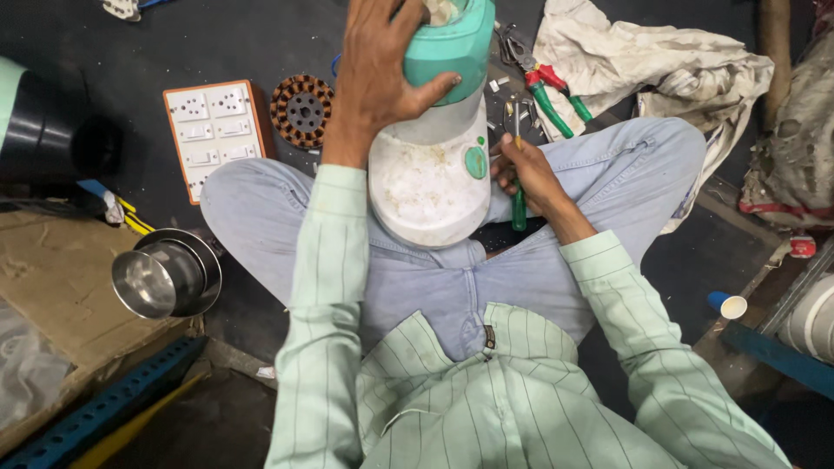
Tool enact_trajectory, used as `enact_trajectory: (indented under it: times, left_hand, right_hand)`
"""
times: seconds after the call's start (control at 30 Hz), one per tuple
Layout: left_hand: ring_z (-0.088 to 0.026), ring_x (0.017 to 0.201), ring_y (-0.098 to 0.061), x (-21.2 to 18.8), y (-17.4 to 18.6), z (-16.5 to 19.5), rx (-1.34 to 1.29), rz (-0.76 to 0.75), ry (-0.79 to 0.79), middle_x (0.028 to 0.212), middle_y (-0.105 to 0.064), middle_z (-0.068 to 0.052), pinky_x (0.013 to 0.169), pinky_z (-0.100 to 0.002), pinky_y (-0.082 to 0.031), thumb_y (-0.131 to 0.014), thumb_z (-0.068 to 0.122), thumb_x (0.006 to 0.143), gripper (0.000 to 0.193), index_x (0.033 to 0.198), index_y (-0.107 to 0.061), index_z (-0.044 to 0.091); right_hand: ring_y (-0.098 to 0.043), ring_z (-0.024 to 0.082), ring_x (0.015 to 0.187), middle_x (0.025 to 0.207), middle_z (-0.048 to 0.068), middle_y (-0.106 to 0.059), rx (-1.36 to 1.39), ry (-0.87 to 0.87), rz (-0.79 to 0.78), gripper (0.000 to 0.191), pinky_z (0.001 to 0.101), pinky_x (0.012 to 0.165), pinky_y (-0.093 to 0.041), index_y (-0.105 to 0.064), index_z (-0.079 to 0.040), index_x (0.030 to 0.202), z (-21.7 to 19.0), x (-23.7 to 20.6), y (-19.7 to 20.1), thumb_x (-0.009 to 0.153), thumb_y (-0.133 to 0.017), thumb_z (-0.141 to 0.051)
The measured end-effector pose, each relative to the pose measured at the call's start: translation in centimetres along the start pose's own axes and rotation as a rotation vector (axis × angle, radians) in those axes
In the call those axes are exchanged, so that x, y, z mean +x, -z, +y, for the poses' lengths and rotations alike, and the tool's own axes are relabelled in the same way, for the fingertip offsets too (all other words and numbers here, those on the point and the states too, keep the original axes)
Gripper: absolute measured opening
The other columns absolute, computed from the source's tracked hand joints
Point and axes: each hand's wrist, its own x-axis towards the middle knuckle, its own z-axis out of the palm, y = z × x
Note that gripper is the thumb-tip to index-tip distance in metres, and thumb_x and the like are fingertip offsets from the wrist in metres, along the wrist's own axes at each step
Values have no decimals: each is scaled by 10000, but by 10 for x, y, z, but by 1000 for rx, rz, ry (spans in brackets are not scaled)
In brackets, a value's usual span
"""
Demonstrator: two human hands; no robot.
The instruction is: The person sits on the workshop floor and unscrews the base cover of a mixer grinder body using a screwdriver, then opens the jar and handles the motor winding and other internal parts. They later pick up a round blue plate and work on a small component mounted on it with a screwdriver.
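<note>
Sitting cross-legged on the dark floor [217, 35], the person props a white and teal mixer base [434, 148] on their lap, its soiled white underside turned toward the camera and a round green knob on its side. The left hand [378, 74] lies spread over the teal upper part, fingers curled around it and the thumb pressed on its front. The right hand [526, 174], just beside the base on its knob side, is closed around a green-handled screwdriver [519, 187]; the shaft points up and its tip is too thin to make out. To the person's left a steel jar [167, 274] lies on its side on flattened cardboard [52, 287], above a blue perforated strip. Farther off, an orange-framed white switchboard [213, 130] lies flat beside a round copper-wound motor stator [301, 110]. Beyond the right knee, pliers [543, 82] with red and green grips rest by a crumpled dirty cloth [643, 61]. A black cylinder is cut off at the left edge.
</note>
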Motion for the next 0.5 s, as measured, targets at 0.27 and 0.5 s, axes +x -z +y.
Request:
enact_trajectory:
  times: [0.27,0.5]
  left_hand:
    - [-278,985,-602,0,-13,-29,-132,225,127,972,-660,-86,883,-437,-451,-933,414,857,425,977,-684,91]
    - [-227,857,-513,-13,-15,-17,461,592,455,799,-515,-18,924,-439,-375,-892,560,784,564,804,-542,119]
  right_hand:
    - [-499,56,616,830,-14,-587,183,108,-50,369,215,476,-350,-610,-110,1103,-1,-1,-1,1101,-514,-467]
    - [-498,88,670,885,11,-553,615,257,271,281,223,509,-383,-576,-142,1142,6,11,21,1087,-569,-418]
